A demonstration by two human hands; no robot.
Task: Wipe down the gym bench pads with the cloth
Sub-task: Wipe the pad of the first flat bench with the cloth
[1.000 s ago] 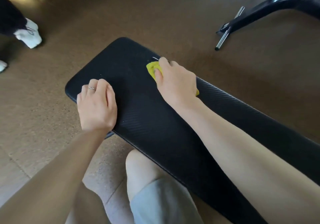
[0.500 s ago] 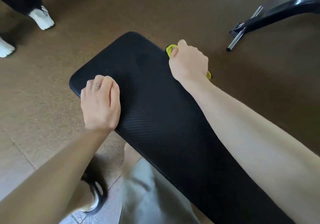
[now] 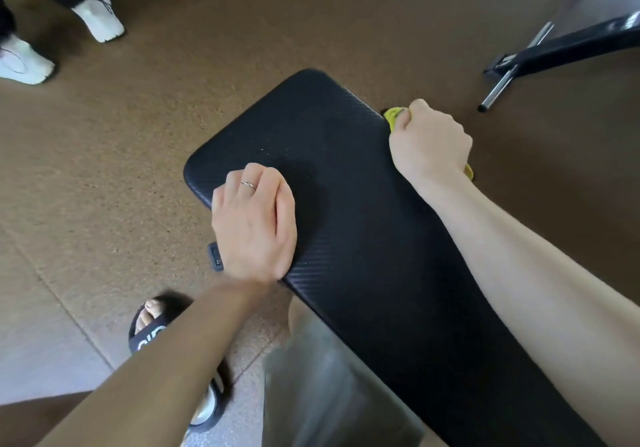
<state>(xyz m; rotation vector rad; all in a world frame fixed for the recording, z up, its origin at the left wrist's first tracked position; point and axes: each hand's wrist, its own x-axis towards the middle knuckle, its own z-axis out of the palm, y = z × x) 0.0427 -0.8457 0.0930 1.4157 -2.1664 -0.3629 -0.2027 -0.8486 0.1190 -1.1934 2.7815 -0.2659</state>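
- Two hands on the black bench pad (image 3: 363, 238): right hand (image 3: 429, 141) grips the yellow cloth (image 3: 393, 117) at its far edge.
- Left hand (image 3: 254, 225), ring on, rests loosely curled at the near edge, holding nothing.
- Sandal (image 3: 149, 334) lettering is unreadable.

Right hand (image 3: 429, 141) w/ yellow cloth (image 3: 393, 117) has slid off the pad (image 3: 363, 238) top, where it was 1 s ago, over the far long edge; it now grips the cloth against the pad's side, cloth mostly hidden. A sandalled foot (image 3: 152, 322) has come into view by the near edge, below the left arm.
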